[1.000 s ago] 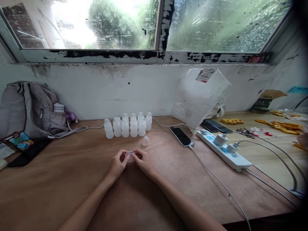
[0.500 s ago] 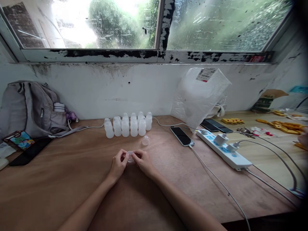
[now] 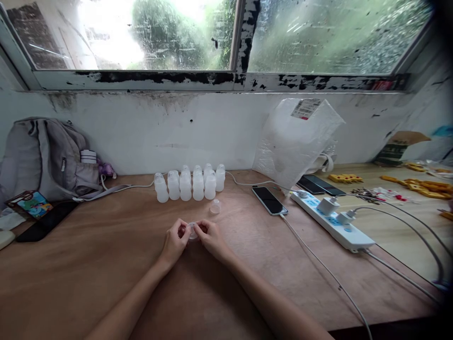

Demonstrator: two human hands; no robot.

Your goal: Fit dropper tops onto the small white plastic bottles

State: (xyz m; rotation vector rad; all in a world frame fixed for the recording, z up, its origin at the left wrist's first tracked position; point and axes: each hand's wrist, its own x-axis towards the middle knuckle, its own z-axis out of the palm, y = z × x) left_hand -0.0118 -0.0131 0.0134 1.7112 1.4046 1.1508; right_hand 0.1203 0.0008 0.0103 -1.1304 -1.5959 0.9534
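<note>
A small clear round plastic piece point(image 3: 192, 232) is pinched between the fingertips of both hands, just above or on the brown table. My left hand point(image 3: 176, 241) grips its left side and my right hand point(image 3: 211, 240) its right side, fingers closed. The fingers cover part of the piece, so its exact kind cannot be made out. Beyond my right hand a clear domed cap point(image 3: 215, 207) sits on the table. Behind it several small frosted white bottles point(image 3: 186, 186) with clear domed tops stand upright in rows.
A phone point(image 3: 269, 200) with a charging cable lies to the right, beside a white power strip point(image 3: 332, 222) with plugs. A clear plastic bag point(image 3: 293, 141) leans against the wall. Yellow parts point(image 3: 421, 186) lie on the adjoining table. At left stand a grey backpack point(image 3: 46, 156) and a black phone-like slab point(image 3: 46, 222).
The view has shifted very slightly. Both hands keep their hold on the clear piece, with no other clear movement.
</note>
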